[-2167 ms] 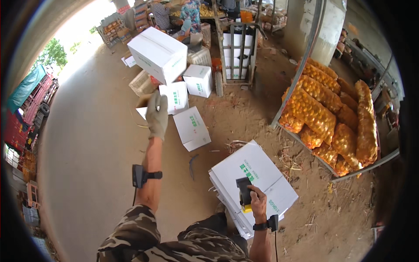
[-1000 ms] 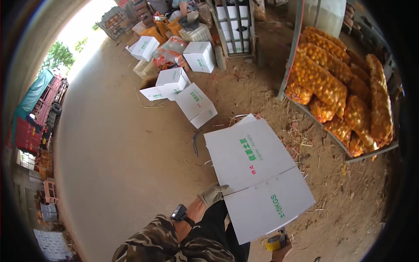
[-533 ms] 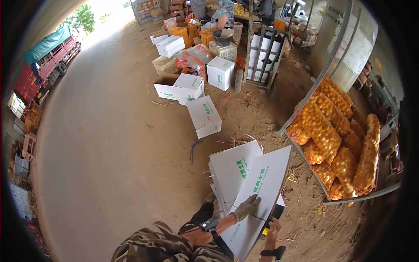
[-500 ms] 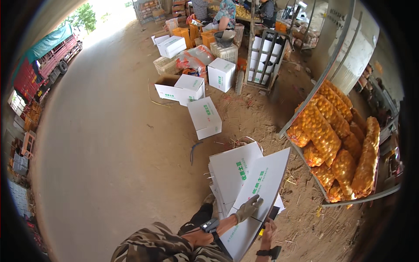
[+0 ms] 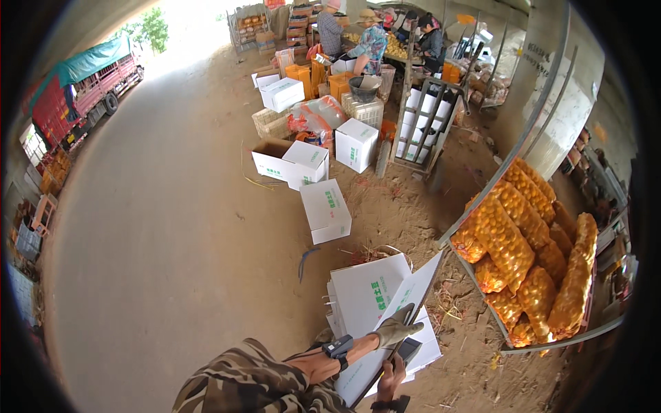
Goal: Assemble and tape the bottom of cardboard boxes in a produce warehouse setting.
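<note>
1. Laying the fingers of the gloved left hand (image 5: 396, 332) over the upper edge of a folded flat carton (image 5: 415, 286); from this angle, cannot tell whether clamping it or only pressing on it.
2. Grasping a black tape dispenser (image 5: 410, 350) in the bare right hand (image 5: 392, 378), curling the fingers about its lower end, just beside the carton and below the left hand.
3. Holding the carton steeply tilted, nearly edge-on, above the right part of a stack of flat cartons (image 5: 351, 289), aiming one end past the stack's right edge and the other back toward the body; cannot tell whether touching the stack.
4. Wearing a black device (image 5: 337, 347) on the left wrist, a dark band (image 5: 392, 403) on the right one and a camouflage sleeve (image 5: 237, 375) on the left arm.
5. Bending over the dirt ground (image 5: 420, 220), facing a dark strip (image 5: 303, 263) off the stack's far left corner and a white box (image 5: 327, 212) beyond its far edge.
6. Having, well apart on the right, orange net sacks (image 5: 506, 234) piled up to the edges of a metal cart (image 5: 591, 336).
</note>
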The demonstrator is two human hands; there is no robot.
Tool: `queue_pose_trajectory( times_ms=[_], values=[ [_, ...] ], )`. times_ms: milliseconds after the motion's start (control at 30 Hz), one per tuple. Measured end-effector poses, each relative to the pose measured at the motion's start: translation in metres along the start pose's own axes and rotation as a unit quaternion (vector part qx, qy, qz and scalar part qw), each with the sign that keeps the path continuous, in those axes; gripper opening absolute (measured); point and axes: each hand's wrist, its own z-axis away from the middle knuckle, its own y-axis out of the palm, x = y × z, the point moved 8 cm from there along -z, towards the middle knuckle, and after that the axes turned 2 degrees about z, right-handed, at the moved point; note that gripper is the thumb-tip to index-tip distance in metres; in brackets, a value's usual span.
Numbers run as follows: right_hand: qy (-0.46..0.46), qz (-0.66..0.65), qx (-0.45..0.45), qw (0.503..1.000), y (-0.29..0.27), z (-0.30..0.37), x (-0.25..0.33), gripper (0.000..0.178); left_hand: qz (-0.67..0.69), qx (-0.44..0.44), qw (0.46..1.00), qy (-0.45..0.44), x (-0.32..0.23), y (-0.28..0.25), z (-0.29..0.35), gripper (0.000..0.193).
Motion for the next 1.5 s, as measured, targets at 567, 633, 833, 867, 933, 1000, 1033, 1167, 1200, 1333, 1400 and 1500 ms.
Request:
queue_pose_trajectory(
  times_ms=[567, 633, 833, 867, 933, 1000, 1033, 1167, 1200, 1333, 1400, 1500],
  values=[
    [-0.074, -0.035, -0.038, 0.996, -0.09, -0.032, -0.008, 0.062, -0.061, -0.035, 0.997, -0.028, 0.008, -0.076, 0.037, 0.09],
    [-0.064, -0.049, -0.011, 0.997, -0.097, -0.077, 0.014, 0.057, -0.028, -0.055, 0.997, -0.054, 0.001, -0.106, 0.064, 0.085],
    [-0.031, -0.061, -0.053, 0.996, -0.128, -0.141, -0.072, 0.047, -0.275, 0.017, 0.959, -0.061, 0.076, -0.079, 0.118, 0.073],
    [0.004, -0.062, -0.039, 0.997, -0.122, -0.139, -0.085, 0.044, -0.278, 0.013, 0.959, -0.063, 0.077, -0.079, 0.122, 0.073],
    [-0.02, -0.065, -0.054, 0.996, -0.104, -0.133, -0.086, 0.044, -0.417, -0.109, 0.897, 0.1, 0.041, -0.073, 0.149, 0.081],
    [-0.036, -0.07, -0.058, 0.995, -0.081, -0.124, -0.076, 0.044, -0.471, -0.099, 0.856, 0.189, -0.008, -0.062, 0.164, 0.088],
    [-0.035, -0.077, -0.052, 0.995, -0.074, -0.132, -0.069, 0.045, -0.513, -0.089, 0.8, 0.297, -0.039, -0.047, 0.169, 0.095],
    [0.004, -0.112, -0.102, 0.988, -0.084, -0.131, -0.069, 0.037, -0.465, 0.146, 0.793, 0.366, -0.041, 0.021, 0.168, 0.081],
    [-0.012, -0.071, -0.103, 0.992, -0.088, -0.129, -0.065, 0.034, -0.521, 0.266, 0.791, 0.18, -0.005, 0.03, 0.152, 0.076],
    [0.016, -0.05, -0.126, 0.991, -0.096, -0.121, -0.069, 0.03, -0.494, 0.397, 0.771, -0.066, 0.052, 0.03, 0.115, 0.067],
    [0.033, -0.068, -0.123, 0.99, -0.091, -0.112, -0.065, 0.032, -0.485, 0.395, 0.769, -0.13, 0.069, 0.013, 0.08, 0.067],
    [0.068, -0.06, -0.135, 0.987, -0.087, -0.112, -0.055, 0.033, -0.533, 0.387, 0.748, -0.08, 0.074, 0.03, 0.03, 0.07]
  ],
)
